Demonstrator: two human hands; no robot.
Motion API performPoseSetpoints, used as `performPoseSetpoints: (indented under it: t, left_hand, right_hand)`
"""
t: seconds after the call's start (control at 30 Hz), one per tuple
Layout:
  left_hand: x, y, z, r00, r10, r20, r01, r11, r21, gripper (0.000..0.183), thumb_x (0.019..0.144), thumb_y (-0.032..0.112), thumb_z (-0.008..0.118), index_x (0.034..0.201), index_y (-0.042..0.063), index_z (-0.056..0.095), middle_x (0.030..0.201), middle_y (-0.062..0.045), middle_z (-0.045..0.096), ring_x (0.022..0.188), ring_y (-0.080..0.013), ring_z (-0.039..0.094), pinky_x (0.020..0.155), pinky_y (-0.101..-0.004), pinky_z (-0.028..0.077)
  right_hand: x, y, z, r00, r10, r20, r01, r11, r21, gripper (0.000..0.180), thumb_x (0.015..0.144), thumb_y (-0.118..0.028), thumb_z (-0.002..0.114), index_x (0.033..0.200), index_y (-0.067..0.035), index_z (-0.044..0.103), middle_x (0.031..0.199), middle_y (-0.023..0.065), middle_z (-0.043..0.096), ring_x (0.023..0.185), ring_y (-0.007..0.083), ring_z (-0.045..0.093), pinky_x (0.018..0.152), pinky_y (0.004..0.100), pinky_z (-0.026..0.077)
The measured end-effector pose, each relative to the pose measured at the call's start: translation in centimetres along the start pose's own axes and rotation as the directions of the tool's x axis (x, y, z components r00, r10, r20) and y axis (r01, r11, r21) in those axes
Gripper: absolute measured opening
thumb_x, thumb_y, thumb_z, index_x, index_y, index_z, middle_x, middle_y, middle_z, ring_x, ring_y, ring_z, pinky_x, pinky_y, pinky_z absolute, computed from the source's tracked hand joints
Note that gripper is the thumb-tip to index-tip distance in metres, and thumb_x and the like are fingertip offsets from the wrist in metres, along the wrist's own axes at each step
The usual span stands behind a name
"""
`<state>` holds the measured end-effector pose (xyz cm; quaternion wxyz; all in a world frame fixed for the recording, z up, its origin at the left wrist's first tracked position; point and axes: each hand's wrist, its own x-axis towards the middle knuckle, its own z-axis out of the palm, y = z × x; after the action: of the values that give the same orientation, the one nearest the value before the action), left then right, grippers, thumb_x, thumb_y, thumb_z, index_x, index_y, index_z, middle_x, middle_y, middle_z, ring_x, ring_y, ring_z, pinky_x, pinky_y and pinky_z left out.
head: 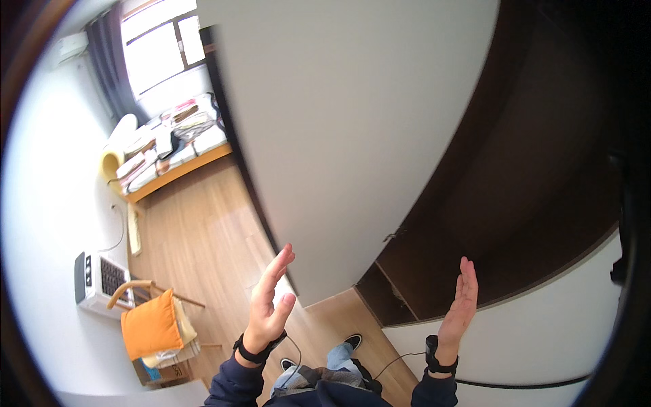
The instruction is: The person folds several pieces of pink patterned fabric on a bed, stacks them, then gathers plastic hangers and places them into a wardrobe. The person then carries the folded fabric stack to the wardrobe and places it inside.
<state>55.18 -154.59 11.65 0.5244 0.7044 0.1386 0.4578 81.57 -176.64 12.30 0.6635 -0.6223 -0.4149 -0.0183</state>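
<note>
My left hand (269,305) is raised with its thumb apart from the other fingers and holds nothing. It appears over the lower edge of a pale wardrobe door (346,142), which stands swung out in front of me; I cannot tell whether they touch. My right hand (460,305) is held up flat and bare, fingers together, before the dark wardrobe interior (519,213). Each wrist wears a black strap with a thin cable. A small metal hinge (390,237) shows where the door meets the wardrobe.
At the left, an orange cushion (152,325) lies on a wooden chair (147,286) beside a white air cooler (104,285). Beyond the wood floor (198,219), folded clothes (190,122) cover a low bed (178,170) under a window. Another pale panel (534,325) is at my right.
</note>
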Motion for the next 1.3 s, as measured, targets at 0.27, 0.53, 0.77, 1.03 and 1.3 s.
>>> performPoseSetpoints:
  t: [0.27,0.53,0.77,1.03,1.3]
  left_hand:
    - [-9.5,4.0,-11.0,0.979,-0.055,-0.198,0.085,0.986,0.144,0.072,0.098,0.039,0.059,0.152,-0.004,0.036,0.155,-0.020,0.041,0.142,-0.0322,0.043,0.116,-0.0454,0.032]
    - [-17.4,8.0,-19.6,0.897,-0.037,-0.441,0.159,0.957,0.243,0.071,0.098,0.037,0.059,0.151,-0.005,0.037,0.153,-0.021,0.044,0.141,-0.0312,0.044,0.116,-0.0418,0.033]
    - [-21.3,8.3,-24.4,0.796,-0.051,-0.603,0.232,0.946,0.226,0.072,0.098,0.038,0.059,0.151,-0.005,0.036,0.154,-0.020,0.043,0.143,-0.0303,0.041,0.118,-0.0415,0.030]
    - [-20.5,5.9,-29.8,0.729,-0.049,-0.683,0.284,0.929,0.237,0.072,0.099,0.038,0.058,0.152,-0.004,0.035,0.154,-0.019,0.043,0.142,-0.0287,0.041,0.118,-0.0412,0.030]
    - [-13.2,2.0,-38.0,0.697,-0.036,-0.716,0.309,0.916,0.256,0.072,0.099,0.037,0.059,0.152,-0.005,0.034,0.153,-0.019,0.043,0.142,-0.0280,0.042,0.117,-0.0401,0.031]
  right_hand:
    - [-4.2,-4.5,12.3,0.963,-0.059,0.261,0.015,0.986,0.167,0.074,0.106,-0.053,0.033,0.152,0.005,0.033,0.157,0.0203,0.037,0.148,0.0298,0.032,0.123,0.0428,0.019]
    - [-8.2,-8.0,23.7,0.869,-0.107,0.482,-0.054,0.950,0.308,0.074,0.106,-0.053,0.034,0.151,0.005,0.034,0.156,0.0202,0.039,0.147,0.0295,0.033,0.122,0.0420,0.021]
    - [-9.2,-9.1,32.3,0.785,-0.164,0.598,-0.093,0.923,0.375,0.075,0.105,-0.054,0.035,0.150,0.006,0.035,0.155,0.0202,0.040,0.147,0.0292,0.034,0.121,0.0413,0.022]
    - [-7.9,-7.8,41.6,0.723,-0.183,0.666,-0.142,0.904,0.403,0.075,0.105,-0.054,0.035,0.149,0.007,0.037,0.154,0.0201,0.041,0.146,0.0289,0.035,0.120,0.0405,0.023]
    - [-3.2,-5.8,53.4,0.719,-0.192,0.667,-0.173,0.881,0.440,0.076,0.105,-0.055,0.036,0.148,0.008,0.038,0.153,0.0200,0.043,0.145,0.0287,0.037,0.119,0.0397,0.025]
